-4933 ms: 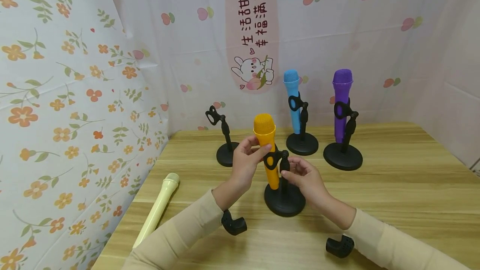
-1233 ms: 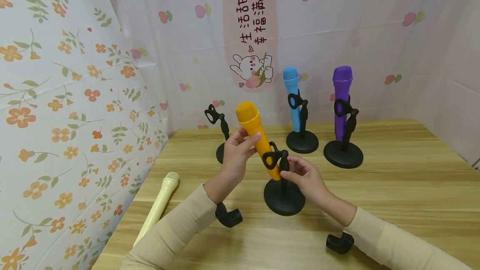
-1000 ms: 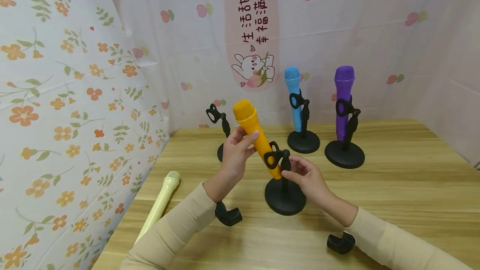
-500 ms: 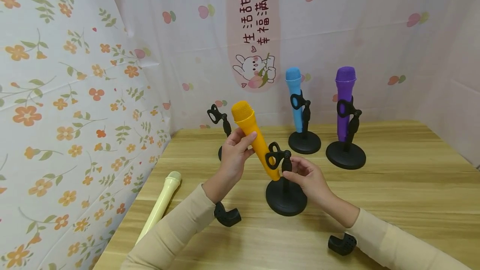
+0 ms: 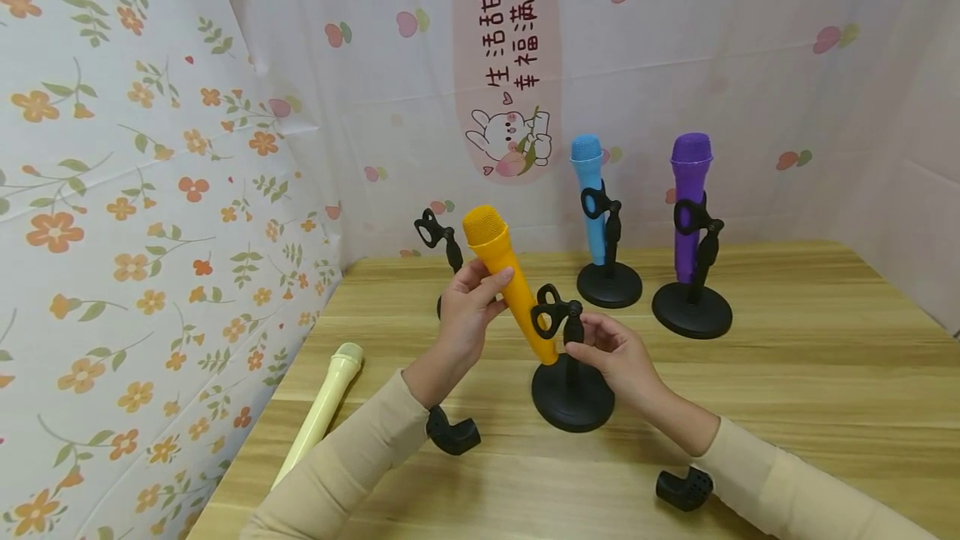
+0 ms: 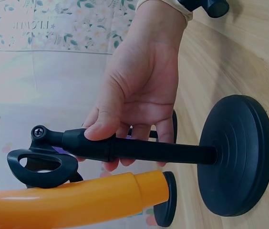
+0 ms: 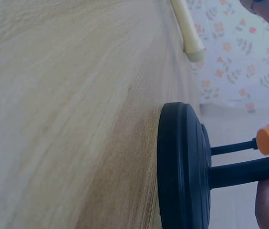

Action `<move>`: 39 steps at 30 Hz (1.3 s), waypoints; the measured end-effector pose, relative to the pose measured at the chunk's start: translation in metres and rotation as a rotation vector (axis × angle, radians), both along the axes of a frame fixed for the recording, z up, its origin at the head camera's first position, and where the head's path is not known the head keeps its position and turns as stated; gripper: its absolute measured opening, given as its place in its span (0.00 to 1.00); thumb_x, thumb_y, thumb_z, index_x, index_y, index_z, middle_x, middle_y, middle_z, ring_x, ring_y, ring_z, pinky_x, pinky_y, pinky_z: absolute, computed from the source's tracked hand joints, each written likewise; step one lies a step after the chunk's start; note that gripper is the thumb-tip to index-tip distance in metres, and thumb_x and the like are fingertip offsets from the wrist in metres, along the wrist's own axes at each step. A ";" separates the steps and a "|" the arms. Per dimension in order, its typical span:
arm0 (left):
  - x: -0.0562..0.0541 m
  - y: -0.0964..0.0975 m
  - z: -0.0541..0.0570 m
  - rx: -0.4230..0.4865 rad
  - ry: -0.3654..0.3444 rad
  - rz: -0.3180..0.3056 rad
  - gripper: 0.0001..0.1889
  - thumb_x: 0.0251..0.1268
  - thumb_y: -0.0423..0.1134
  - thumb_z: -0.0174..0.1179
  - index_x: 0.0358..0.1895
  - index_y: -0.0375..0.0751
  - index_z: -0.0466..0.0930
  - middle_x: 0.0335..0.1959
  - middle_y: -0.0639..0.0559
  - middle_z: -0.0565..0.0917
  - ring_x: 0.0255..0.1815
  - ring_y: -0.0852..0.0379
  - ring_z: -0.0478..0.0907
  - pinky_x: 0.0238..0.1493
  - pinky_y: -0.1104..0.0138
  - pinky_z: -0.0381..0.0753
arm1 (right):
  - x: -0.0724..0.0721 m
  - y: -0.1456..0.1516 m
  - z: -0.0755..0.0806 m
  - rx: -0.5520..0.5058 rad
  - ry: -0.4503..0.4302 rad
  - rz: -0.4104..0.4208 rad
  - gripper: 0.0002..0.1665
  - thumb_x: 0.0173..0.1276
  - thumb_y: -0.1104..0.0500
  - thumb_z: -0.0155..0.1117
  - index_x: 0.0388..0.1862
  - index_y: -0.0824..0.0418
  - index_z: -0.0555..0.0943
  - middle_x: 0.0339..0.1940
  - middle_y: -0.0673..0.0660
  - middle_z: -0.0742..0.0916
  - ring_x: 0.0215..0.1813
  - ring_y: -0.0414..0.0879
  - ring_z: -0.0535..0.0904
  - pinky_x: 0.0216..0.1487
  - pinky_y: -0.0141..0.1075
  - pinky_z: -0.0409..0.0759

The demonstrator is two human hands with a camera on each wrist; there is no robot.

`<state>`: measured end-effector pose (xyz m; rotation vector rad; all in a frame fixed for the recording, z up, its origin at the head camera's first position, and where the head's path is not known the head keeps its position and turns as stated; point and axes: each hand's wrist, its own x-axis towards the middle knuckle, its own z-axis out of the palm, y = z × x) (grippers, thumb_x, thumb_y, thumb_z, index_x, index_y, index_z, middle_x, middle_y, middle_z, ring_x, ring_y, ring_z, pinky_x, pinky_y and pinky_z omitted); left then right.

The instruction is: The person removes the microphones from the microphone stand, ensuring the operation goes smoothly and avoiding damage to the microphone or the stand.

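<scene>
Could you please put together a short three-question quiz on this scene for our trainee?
1. Multiple choice: what does the right hand grip?
A) A microphone
B) The nearest stand
C) Nothing
2. True or false: the orange microphone is held with its mesh head at the bottom.
3. Count: how many microphones show in the head view?

Key:
1. B. Its thumb and fingers hold the post.
2. False. The left hand holds it at a tilt, mesh head at the top.
3. Four: the orange one, the blue microphone, the purple microphone and the pale yellow microphone.
</scene>
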<state>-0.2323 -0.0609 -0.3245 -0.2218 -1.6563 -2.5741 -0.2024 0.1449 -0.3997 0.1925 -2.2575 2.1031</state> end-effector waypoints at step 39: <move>0.002 -0.019 -0.009 -0.086 -0.118 0.044 0.16 0.64 0.35 0.65 0.53 0.34 0.77 0.42 0.47 0.79 0.35 0.53 0.79 0.36 0.62 0.83 | -0.001 -0.001 -0.004 -0.048 0.009 -0.006 0.26 0.64 0.67 0.68 0.60 0.72 0.73 0.39 0.53 0.79 0.44 0.42 0.73 0.47 0.24 0.75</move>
